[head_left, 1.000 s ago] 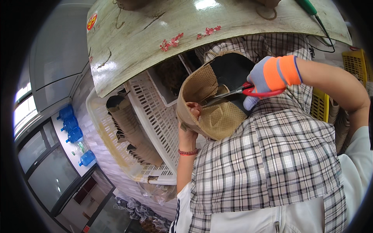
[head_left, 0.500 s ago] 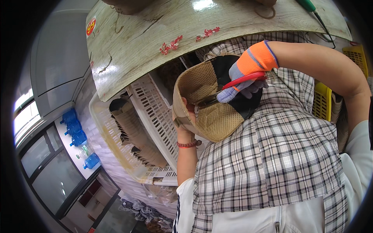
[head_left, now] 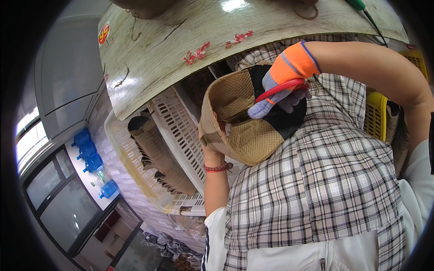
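Observation:
A tan shoe upper (head_left: 255, 140) with a mesh lining and a black section rests against my lap, its open side turned up. My left hand (head_left: 213, 156), bare with a beaded bracelet at the wrist, holds it by the left side. Most of those fingers are hidden behind the material; fingertips show at an opening in it. In my right hand (head_left: 274, 100), which wears a grey and orange glove, is a pair of scissors (head_left: 291, 84) with red handles. Their blades point left into the hollow of the upper, partly hidden by the glove; I cannot tell whether they touch it.
A wood-patterned table (head_left: 153, 58) lies just beyond my lap. Below its left edge, a white plastic basket (head_left: 178, 126) stands beside stacked tan uppers (head_left: 151, 140). A yellow crate (head_left: 374, 117) is at my right. Blue water jugs (head_left: 90, 158) stand farther left.
My right hand has shifted slightly left and up with the scissors, and the blades now show less. The left hand keeps its hold on the upper, which has barely moved.

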The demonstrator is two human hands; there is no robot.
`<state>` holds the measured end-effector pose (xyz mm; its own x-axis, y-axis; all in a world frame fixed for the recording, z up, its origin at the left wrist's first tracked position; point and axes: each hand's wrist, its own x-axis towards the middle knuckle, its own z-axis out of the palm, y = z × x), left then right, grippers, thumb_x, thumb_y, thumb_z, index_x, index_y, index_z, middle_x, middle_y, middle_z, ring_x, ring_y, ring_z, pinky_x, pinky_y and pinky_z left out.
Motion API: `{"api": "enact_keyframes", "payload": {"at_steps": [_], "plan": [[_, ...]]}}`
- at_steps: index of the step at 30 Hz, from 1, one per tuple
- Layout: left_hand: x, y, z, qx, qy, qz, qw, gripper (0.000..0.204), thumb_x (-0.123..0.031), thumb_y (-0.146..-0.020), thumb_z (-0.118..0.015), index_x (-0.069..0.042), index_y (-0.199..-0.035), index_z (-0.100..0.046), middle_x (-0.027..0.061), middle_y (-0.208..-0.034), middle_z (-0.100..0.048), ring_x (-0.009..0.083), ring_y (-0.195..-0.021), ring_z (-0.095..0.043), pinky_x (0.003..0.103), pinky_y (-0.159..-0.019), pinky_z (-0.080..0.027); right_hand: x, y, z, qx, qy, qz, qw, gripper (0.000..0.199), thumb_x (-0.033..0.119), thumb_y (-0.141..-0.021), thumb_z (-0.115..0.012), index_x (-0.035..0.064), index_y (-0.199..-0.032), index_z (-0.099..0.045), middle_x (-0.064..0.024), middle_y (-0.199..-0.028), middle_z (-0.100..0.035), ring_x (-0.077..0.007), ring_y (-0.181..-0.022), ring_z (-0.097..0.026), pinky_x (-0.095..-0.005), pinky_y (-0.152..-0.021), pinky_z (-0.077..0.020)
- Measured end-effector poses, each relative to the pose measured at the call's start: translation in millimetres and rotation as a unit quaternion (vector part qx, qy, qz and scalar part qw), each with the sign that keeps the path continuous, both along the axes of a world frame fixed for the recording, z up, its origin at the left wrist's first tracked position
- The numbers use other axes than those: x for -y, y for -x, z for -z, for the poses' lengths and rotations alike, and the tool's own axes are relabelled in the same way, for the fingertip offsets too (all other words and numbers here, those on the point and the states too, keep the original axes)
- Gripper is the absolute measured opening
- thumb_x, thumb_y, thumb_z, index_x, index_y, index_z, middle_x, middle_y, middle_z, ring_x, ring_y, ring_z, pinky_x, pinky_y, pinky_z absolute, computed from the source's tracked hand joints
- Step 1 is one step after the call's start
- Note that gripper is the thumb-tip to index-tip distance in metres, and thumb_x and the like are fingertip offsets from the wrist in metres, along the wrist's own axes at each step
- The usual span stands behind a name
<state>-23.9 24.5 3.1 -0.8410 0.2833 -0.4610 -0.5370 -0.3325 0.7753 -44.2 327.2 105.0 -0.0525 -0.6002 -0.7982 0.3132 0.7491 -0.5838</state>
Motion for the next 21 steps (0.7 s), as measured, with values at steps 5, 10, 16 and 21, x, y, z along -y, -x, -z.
{"api": "enact_keyframes", "payload": {"at_steps": [5,10,16,21], "plan": [[4,-1,1,-0.028,0.044,0.028,0.998,0.035,-0.013,-0.099,-0.061,0.0,-0.131,-0.054,0.0082,-0.12,-0.062,0.0163,-0.106,-0.061,0.032,-0.092,-0.053,1,2,20,0.008,0.065,0.007,0.998,0.095,0.085,-0.085,-0.037,-0.0035,-0.088,-0.073,-0.0077,-0.066,-0.06,-0.0184,-0.055,-0.061,-0.0313,-0.053,-0.0561],[5,1,3,-0.023,0.006,0.041,0.999,0.037,-0.016,-0.1,-0.059,0.0,-0.133,-0.053,0.0073,-0.121,-0.062,0.0147,-0.106,-0.061,0.03,-0.091,-0.054,12,2,-9,-0.026,-0.071,0.021,0.997,0.089,0.084,-0.081,-0.047,-0.0014,-0.082,-0.074,-0.0082,-0.067,-0.063,-0.0177,-0.056,-0.062,-0.0306,-0.051,-0.0552],[3,2,2,-0.001,0.002,0.037,0.999,0.038,-0.018,-0.1,-0.061,0.0,-0.133,-0.054,0.0067,-0.121,-0.062,0.0155,-0.106,-0.062,0.03,-0.09,-0.054,16,-13,-8,-0.122,-0.103,0.047,0.986,0.081,0.081,-0.075,-0.061,0.0011,-0.079,-0.074,-0.0103,-0.068,-0.067,-0.0195,-0.059,-0.065,-0.0327,-0.055,-0.0533],[-11,4,-13,0.011,-0.044,0.04,0.998,0.04,-0.017,-0.098,-0.064,-0.001,-0.133,-0.055,0.007,-0.121,-0.062,0.0157,-0.103,-0.062,0.03,-0.089,-0.053,14,-38,-7,-0.226,-0.097,0.045,0.968,0.076,0.075,-0.079,-0.064,0.0,-0.067,-0.066,-0.0089,-0.059,-0.061,-0.0232,-0.051,-0.059,-0.0357,-0.05,-0.0501]]}}
